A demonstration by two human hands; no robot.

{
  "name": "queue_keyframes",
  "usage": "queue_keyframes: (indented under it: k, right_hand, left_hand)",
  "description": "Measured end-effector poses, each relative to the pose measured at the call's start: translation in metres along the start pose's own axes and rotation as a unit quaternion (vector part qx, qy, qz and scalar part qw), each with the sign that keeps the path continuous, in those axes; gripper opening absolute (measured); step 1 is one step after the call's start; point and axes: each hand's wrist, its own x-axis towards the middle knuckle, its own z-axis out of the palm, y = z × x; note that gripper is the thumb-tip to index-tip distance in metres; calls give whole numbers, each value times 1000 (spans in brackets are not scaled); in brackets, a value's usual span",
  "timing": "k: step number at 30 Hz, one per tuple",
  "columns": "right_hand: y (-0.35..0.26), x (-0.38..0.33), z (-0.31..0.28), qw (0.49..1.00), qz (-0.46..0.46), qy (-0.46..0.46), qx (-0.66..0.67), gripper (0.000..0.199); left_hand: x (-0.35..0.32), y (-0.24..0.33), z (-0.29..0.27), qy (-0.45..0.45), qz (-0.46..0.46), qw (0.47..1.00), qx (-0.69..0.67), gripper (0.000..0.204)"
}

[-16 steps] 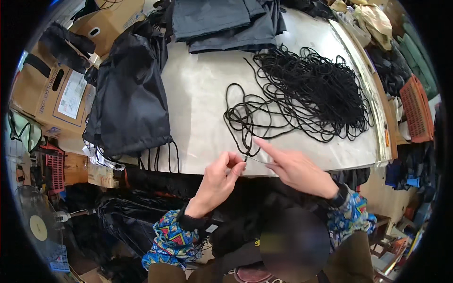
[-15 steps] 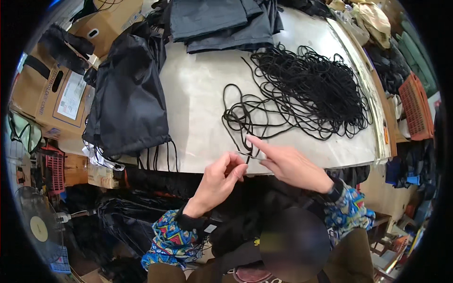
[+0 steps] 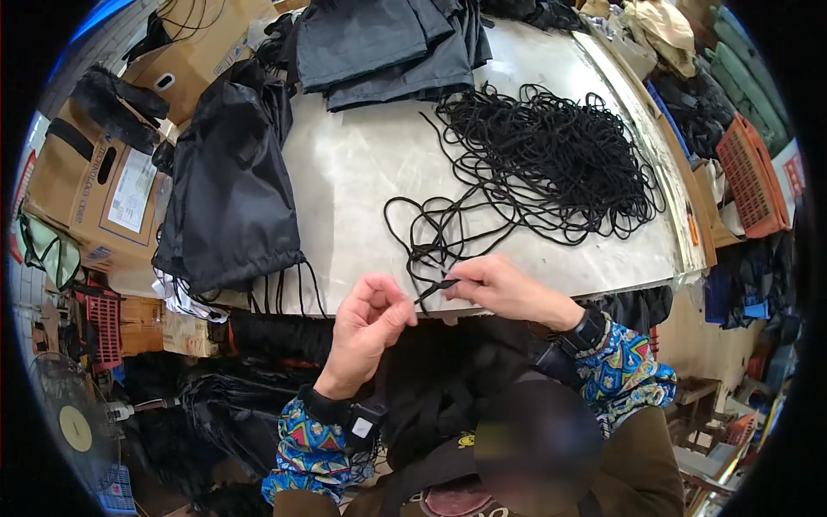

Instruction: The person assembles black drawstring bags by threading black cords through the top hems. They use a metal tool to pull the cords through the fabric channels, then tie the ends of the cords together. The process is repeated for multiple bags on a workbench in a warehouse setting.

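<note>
A short stretch of black cord (image 3: 431, 294), thicker near the right end, is drawn between my two hands above the near edge of the table. My left hand (image 3: 366, 323) has its thumb and forefinger pinched at the cord's left end, the other fingers curled. My right hand (image 3: 510, 291) pinches the thicker part, its fingertips partly hiding it. Loose loops of the same kind of cord lie on the table just beyond my hands, running into a large tangled heap of black cord (image 3: 560, 155) at the right.
A pale tabletop (image 3: 345, 172) bears the heap. Black drawstring bags (image 3: 228, 181) lie at its left, folded dark fabric (image 3: 370, 43) at the far side. A cardboard box (image 3: 95, 185) stands left, an orange basket (image 3: 754, 177) right, a fan (image 3: 76, 426) lower left.
A thin silvery tool seen between my hands earlier no longer shows clearly. My right fingers have closed on the cord, and the cord is now stretched between both hands. The view has shifted slightly.
</note>
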Motion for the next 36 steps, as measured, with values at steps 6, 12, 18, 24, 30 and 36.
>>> queue_keyframes:
  k: [6,12,18,24,30,36]
  right_hand:
    - [-7,-31,-53,953,188,197,136,15]
    - [-21,-27,-41,969,154,123,150,22]
    - [-2,-30,-41,973,136,182,36,21]
    - [-1,-53,-46,973,116,128,-152,19]
    - [18,-79,-42,952,88,140,-256,21]
    - [-6,-87,-41,975,85,128,-157,19]
  left_hand:
    - [-44,30,-46,143,98,977,-126,19]
    - [-44,18,-25,-5,17,940,340,18]
    - [-9,-16,5,-5,210,816,538,15]
    - [47,-42,51,42,289,762,578,15]
    - [58,-52,53,14,272,786,555,12]
    - [48,-35,82,-44,344,818,458,28]
